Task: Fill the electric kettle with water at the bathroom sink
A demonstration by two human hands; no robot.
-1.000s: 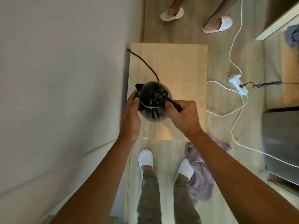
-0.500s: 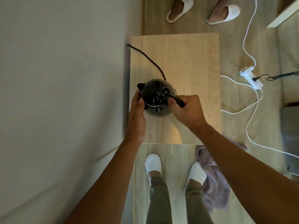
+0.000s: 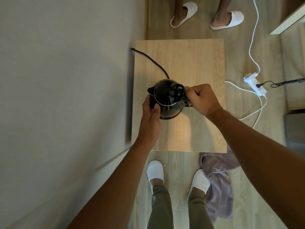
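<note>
A black electric kettle point(image 3: 168, 96) stands on a light wooden table point(image 3: 194, 63), its spout pointing left and its lid down. My right hand point(image 3: 202, 100) is closed around the handle on the kettle's right side. My left hand point(image 3: 151, 114) presses against the left side of the body, just under the spout. A black cord point(image 3: 151, 61) runs from behind the kettle to the table's back left corner. No sink is in sight.
A plain wall fills the left. Another person's feet in white slippers point(image 3: 206, 16) stand beyond the table. A white power strip point(image 3: 255, 84) with white cables lies on the floor at right. A purple towel point(image 3: 219, 184) lies by my right foot.
Both hands have stayed on the kettle. My right hand has closed further over the handle, and the view has shifted slightly, showing more of the floor at right.
</note>
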